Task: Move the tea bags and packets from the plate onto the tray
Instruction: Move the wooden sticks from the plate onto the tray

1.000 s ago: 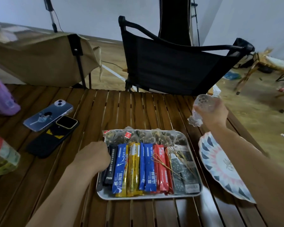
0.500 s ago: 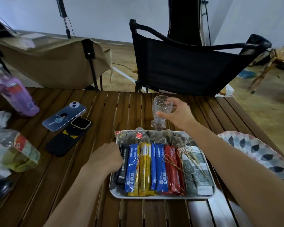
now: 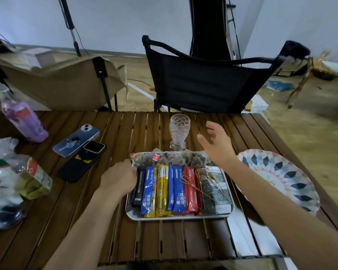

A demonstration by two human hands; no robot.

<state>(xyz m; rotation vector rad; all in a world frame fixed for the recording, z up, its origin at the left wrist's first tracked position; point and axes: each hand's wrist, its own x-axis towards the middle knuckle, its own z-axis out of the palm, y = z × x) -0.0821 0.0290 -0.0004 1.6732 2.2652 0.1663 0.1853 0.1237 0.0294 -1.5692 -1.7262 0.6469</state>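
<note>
— Where are we?
— Packets (image 3: 164, 189) fill the tray (image 3: 179, 216), mid-frame; plate (image 3: 281, 180) at right looks bare.
— Grips?
— Right hand (image 3: 216, 146) open, empty; left hand (image 3: 118, 177) curled on the tray's edge. We probably just check.

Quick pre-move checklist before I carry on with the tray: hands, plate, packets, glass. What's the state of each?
1. Right hand free: ok, open and holding nothing, beside the glass.
2. Glass set down: ok, upright on the table just behind the tray.
3. Plate emptied: ok, no packets visible on it.
4. Packets on tray: ok, lying in a row, tea bags along the far edge.
5. Left hand steadying the tray: cannot tell, it rests at the tray's left edge with fingers hidden.
6. Phones clear of tray: ok.
</note>
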